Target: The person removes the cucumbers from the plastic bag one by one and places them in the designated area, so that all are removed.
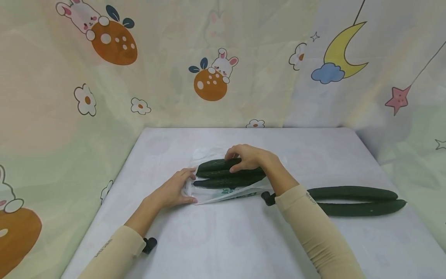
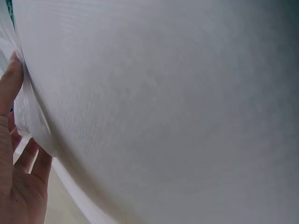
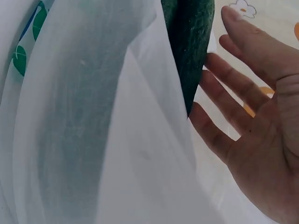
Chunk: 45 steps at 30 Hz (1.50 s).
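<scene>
Three long dark green cucumbers (image 1: 216, 183) lie side by side in a white plastic bag (image 1: 210, 197) with green print. At the bag's left edge rests my left hand (image 1: 173, 190), its thumb in front and fingers farther back. Thin film of the bag crosses those fingertips in the left wrist view. Over the right part of the cucumbers is my right hand (image 1: 248, 156), thumb and fingers spread apart. In the right wrist view, its fingertips meet the side of a cucumber (image 3: 191, 51) that sticks out from under the white film.
Two more cucumbers (image 1: 355, 193) lie on the white table (image 1: 223, 240) to the right, beside my right sleeve (image 1: 313, 232). A cloth backdrop (image 1: 167, 58) with rabbit, flower and moon prints hangs behind the table's far edge.
</scene>
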{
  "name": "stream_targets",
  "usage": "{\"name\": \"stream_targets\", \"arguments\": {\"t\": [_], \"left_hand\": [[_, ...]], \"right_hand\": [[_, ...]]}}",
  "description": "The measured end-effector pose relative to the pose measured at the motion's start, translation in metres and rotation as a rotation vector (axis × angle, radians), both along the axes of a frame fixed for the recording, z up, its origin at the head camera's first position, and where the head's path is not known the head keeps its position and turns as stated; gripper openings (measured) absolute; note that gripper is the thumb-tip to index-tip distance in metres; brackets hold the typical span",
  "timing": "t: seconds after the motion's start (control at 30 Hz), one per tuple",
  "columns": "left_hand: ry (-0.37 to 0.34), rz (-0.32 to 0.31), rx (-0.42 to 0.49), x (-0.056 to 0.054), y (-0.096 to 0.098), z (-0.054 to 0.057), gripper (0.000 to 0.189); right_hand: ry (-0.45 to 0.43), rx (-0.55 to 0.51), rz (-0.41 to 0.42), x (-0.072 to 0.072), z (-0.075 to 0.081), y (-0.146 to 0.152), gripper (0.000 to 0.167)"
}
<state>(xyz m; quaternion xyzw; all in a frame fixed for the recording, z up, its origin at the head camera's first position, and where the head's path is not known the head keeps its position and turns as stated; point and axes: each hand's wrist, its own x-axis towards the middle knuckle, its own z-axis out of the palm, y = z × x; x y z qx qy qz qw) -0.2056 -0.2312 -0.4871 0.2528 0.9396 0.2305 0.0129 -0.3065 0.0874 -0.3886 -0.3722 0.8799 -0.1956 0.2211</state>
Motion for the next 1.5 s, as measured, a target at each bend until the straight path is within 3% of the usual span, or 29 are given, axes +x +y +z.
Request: {"name": "stream_targets", "arguments": {"t": [0.4, 0.87, 1.07, 1.33, 1.5], "left_hand": [[-0.019, 0.017, -0.008, 0.000, 0.000, 0.000, 0.071], [-0.058, 0.034, -0.022, -0.001, 0.001, 0.002, 0.071], [-0.063, 0.048, -0.026, -0.002, 0.001, 0.002, 0.071], [-0.068, 0.044, -0.012, -0.001, 0.003, 0.004, 0.071], [-0.081, 0.059, -0.013, 0.000, 0.004, 0.003, 0.071]], "right_hand": [[0.021, 0.091, -0.035, 0.001, -0.006, 0.002, 0.060], [0.025, -0.029, -0.022, -0.001, -0.024, 0.010, 0.054], [-0.016, -0.086, -0.018, -0.001, -0.033, 0.015, 0.054], [-0.058, -0.173, -0.009, 0.000, -0.034, 0.019, 0.051], [-0.066, -0.235, -0.014, 0.004, -0.026, 0.021, 0.052]]}}
